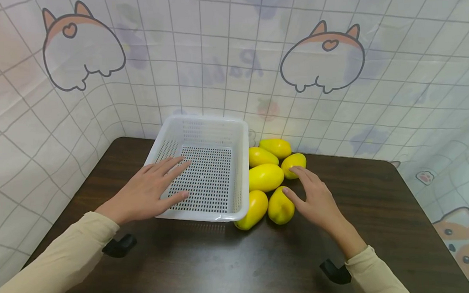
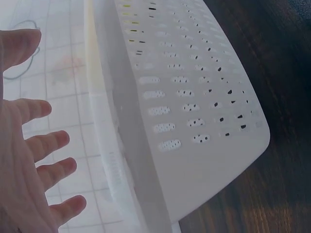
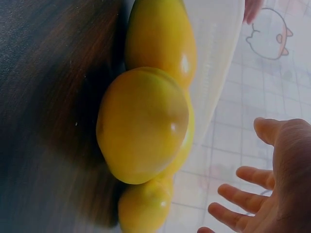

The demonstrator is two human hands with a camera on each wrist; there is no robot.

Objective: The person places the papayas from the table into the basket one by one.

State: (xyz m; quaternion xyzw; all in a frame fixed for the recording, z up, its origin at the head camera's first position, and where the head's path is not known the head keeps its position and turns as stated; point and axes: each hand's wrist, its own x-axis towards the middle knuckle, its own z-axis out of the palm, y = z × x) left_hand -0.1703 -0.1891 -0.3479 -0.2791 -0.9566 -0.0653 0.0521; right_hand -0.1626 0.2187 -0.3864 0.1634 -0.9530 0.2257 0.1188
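A white plastic basket [image 1: 241,172] with a slotted bottom stands at the back of the dark table. Over its left side is my left hand [image 1: 147,189], fingers spread and holding nothing; the left wrist view shows the hand [image 2: 29,160] above the basket's perforated wall [image 2: 204,111]. Several smooth yellow oval fruits, like mangoes [image 1: 265,178], lie against the basket's right side. My right hand [image 1: 315,197] hovers by the rightmost ones, fingers apart, its fingertips overlapping a small mango [image 1: 288,166] and its thumb a nearer one [image 1: 281,208]. The right wrist view shows that hand [image 3: 272,184] clear of the fruit [image 3: 143,126].
Behind the table [image 1: 224,269] hangs a white grid-patterned curtain [image 1: 215,55] with cartoon animals, which also runs along both sides. Dark wood surface extends in front of the basket and to the right of the fruit. Black straps hang at both wrists.
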